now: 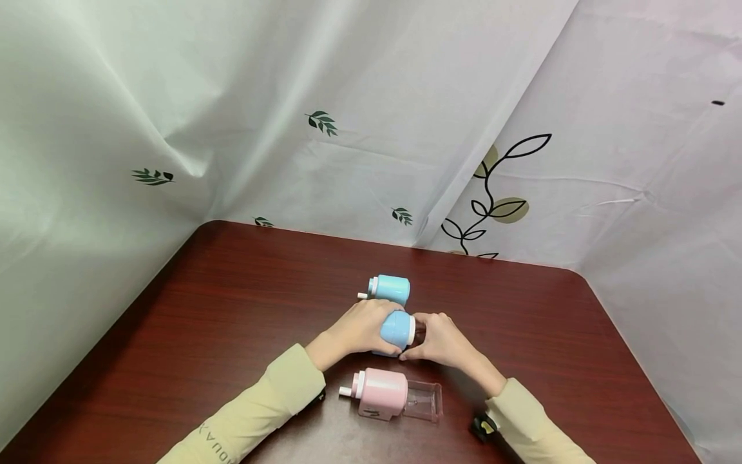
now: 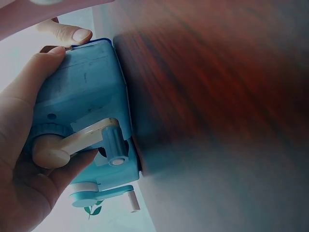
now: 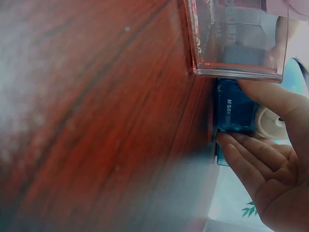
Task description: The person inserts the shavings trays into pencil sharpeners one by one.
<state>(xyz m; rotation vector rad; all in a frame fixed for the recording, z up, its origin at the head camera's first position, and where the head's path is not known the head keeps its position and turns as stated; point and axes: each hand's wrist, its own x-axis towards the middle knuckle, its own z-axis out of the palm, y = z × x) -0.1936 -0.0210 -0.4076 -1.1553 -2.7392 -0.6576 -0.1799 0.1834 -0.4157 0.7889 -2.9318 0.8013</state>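
Observation:
A blue crank pencil sharpener [image 1: 397, 329] lies between both hands on the table. My left hand [image 1: 358, 327] grips its body from the crank side, thumb on one side and fingers on the other. In the left wrist view its cream crank handle [image 2: 84, 140] shows near the palm. My right hand [image 1: 445, 343] pinches the dark blue shavings drawer [image 3: 234, 107] at the opposite end, between thumb and fingertips. Nearer to me is a pink pencil sharpener [image 1: 385, 390], its clear drawer [image 1: 423, 401] pulled out. Just beyond the left hand sits a turquoise pencil sharpener [image 1: 393, 288].
The dark red-brown wooden table [image 1: 278, 277] has rounded far corners. White cloth [image 1: 359, 167] with leaf prints hangs behind it and along its sides. The pink sharpener's extended drawer lies close below the right hand.

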